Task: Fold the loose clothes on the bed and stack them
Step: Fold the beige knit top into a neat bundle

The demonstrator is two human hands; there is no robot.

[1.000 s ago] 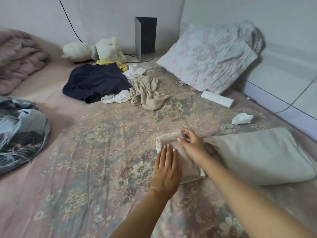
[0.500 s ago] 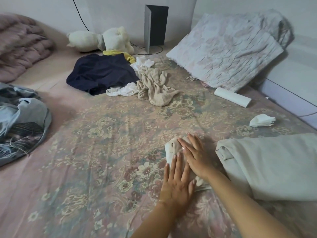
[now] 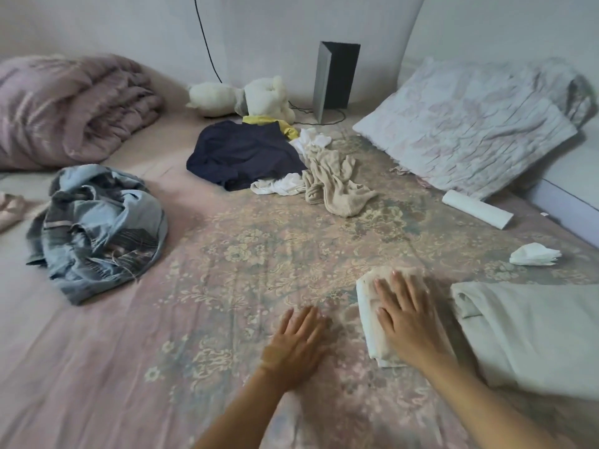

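Pressing hand: the right hand (image 3: 409, 319) lies flat, fingers straight and spread, on top of a folded beige garment (image 3: 376, 322) at the near right of the bed (image 3: 227, 286).
Left hand: the left hand (image 3: 296, 346) rests palm down on the floral bedsheet, fingers straight — holding nothing, just left of the folded garment and apart from it.
Folded piece beside it: a larger folded grey-green cloth (image 3: 534, 335) lies just right of the beige garment; whether they touch I cannot tell.
Loose clothes, far centre: a navy garment (image 3: 243, 153), a yellow piece (image 3: 285, 126) showing behind it, white items (image 3: 278, 186) and a crumpled beige top (image 3: 337, 183) lie in one heap.
Loose clothes, left: a crumpled blue patterned garment (image 3: 97, 228) lies well apart from the hands.
Other things: a white plush toy (image 3: 246, 98) against the far wall, a dark upright box (image 3: 337, 79) beside it, a pillow (image 3: 470, 131) at far right, a white roll (image 3: 476, 210) — and a crumpled tissue (image 3: 534, 254) nearer.
Far left: a rolled pink quilt (image 3: 71, 105).
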